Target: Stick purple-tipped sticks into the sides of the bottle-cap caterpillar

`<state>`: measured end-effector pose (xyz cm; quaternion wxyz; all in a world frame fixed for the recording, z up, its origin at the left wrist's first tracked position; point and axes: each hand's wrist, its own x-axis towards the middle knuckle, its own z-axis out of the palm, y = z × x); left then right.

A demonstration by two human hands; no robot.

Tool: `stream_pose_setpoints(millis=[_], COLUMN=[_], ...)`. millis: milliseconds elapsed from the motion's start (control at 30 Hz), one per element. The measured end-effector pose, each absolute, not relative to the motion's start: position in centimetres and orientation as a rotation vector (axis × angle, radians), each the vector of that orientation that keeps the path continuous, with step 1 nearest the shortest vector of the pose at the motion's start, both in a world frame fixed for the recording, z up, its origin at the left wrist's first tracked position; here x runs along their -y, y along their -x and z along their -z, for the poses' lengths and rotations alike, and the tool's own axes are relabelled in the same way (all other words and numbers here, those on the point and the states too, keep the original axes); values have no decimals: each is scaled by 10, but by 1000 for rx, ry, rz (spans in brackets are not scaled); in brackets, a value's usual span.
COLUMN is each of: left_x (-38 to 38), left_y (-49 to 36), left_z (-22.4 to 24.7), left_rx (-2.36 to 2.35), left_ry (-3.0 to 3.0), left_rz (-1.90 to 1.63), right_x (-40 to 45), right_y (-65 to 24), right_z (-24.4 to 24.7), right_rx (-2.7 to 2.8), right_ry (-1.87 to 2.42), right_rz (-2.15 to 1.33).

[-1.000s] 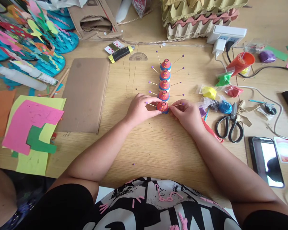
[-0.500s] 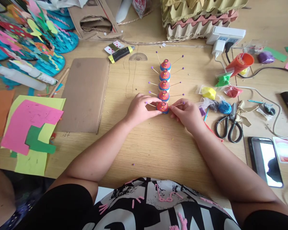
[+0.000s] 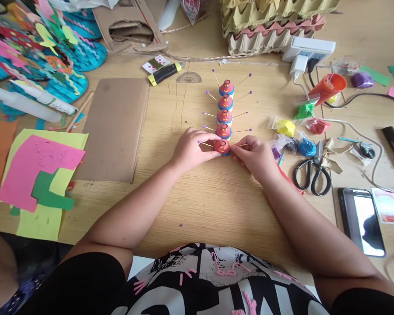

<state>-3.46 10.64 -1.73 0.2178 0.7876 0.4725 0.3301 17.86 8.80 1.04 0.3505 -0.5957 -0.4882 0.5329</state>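
Several small red and blue figures with yellow smiles stand in a column on the table. Each has thin sticks with purple tips reaching out at both sides. The nearest figure [image 3: 222,146] is between the thumb and fingers of my left hand [image 3: 191,151]. On its right, my right hand [image 3: 256,158] pinches the thin stick [image 3: 243,145] at that figure's side. Behind it stands another such figure [image 3: 223,131], close to my left fingertips. The inner end of the pinched stick is partly hidden by my fingers.
Cardboard [image 3: 113,131] and coloured paper [image 3: 41,173] lie left. Scissors [image 3: 311,175], bagged clay [image 3: 285,127], a phone [image 3: 363,221] and an orange cup [image 3: 330,87] are right. Egg trays [image 3: 269,39] sit behind. Part of another person shows at lower left.
The nearest figure's face has tilted slightly, and its side sticks have shifted a little. Both hands keep almost the same place and hold.
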Motion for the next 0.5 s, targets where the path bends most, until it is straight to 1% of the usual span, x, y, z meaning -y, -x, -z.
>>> stream_pose_setpoints(millis=[267, 500], left_x=[-106, -106], left_y=[34, 34], left_z=[17, 15], left_rx=[-1290, -1282], left_ry=[-2179, -2210], left_rz=[-939, -922], right_x=[-88, -91], right_y=[-178, -182], right_z=[-9, -14], right_rx=[1270, 1301], right_ry=[1550, 1578], right_rz=[-1376, -1461])
